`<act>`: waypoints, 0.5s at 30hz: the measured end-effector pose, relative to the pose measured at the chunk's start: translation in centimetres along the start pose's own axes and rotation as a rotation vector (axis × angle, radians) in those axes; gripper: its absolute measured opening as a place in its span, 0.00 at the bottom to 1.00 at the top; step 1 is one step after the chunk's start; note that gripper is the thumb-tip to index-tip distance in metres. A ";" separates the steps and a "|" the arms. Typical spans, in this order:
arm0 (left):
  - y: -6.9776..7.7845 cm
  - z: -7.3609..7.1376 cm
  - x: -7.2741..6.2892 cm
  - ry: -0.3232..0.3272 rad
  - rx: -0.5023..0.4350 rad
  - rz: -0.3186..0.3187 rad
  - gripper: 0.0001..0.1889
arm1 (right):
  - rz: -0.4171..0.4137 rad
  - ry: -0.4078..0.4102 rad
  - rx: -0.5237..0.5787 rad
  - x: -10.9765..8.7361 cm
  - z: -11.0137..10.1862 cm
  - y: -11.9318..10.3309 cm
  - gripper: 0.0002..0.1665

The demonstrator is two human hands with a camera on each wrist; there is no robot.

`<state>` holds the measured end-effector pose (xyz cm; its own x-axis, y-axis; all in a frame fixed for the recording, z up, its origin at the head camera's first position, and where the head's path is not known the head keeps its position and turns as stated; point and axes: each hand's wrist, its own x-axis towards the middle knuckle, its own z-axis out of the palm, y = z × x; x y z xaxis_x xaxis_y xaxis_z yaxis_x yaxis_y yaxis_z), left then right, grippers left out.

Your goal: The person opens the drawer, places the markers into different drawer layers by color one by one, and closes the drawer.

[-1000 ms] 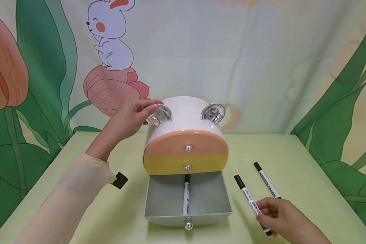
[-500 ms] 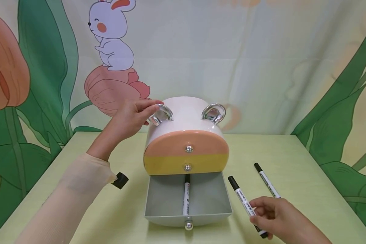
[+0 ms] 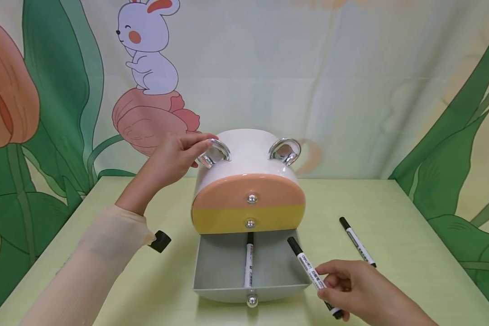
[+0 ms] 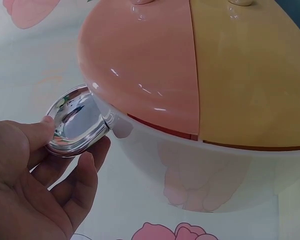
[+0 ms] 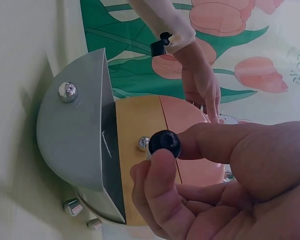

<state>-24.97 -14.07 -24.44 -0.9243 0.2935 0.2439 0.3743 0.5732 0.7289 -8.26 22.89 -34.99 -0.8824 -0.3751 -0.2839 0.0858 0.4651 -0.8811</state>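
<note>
A small drawer box with a white body and silver ears stands mid-table. Its orange and yellow drawers are closed; the grey bottom drawer is pulled out and holds one black-capped marker. My left hand pinches the box's left silver ear between thumb and fingers. In my right hand a white marker with a black cap is pinched near its lower end, tilted, its cap overlapping the drawer's right side in the head view. The right wrist view shows its dark end between thumb and fingers.
Another marker lies on the pale green table right of the box. A cloth backdrop with printed flowers and a rabbit hangs behind. A black camera piece sticks out from the left sleeve.
My right hand has moved left with the marker, bringing its cap from beside the grey drawer to overlap the drawer's right side. The left hand stays on the ear.
</note>
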 end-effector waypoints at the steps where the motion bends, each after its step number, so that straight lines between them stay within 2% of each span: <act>1: 0.0 0.0 0.0 0.001 0.001 0.002 0.18 | 0.000 -0.002 -0.006 0.1 0.1 -0.2 0.22; 5: -0.2 0.0 -0.1 0.007 -0.002 0.008 0.18 | -0.016 0.000 -0.032 0.7 0.6 -0.8 0.21; 10: -0.2 0.0 -0.1 0.007 0.002 0.003 0.18 | -0.093 -0.004 -0.082 1.6 0.9 -1.4 0.21; 15: -0.1 -0.1 -0.1 0.001 0.003 0.003 0.19 | -0.096 -0.028 -0.067 2.9 1.1 -1.9 0.19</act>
<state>-24.87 -14.20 -24.50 -0.9231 0.2946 0.2470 0.3776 0.5743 0.7264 -10.43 20.03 -34.60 -0.8720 -0.4420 -0.2105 -0.0303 0.4780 -0.8779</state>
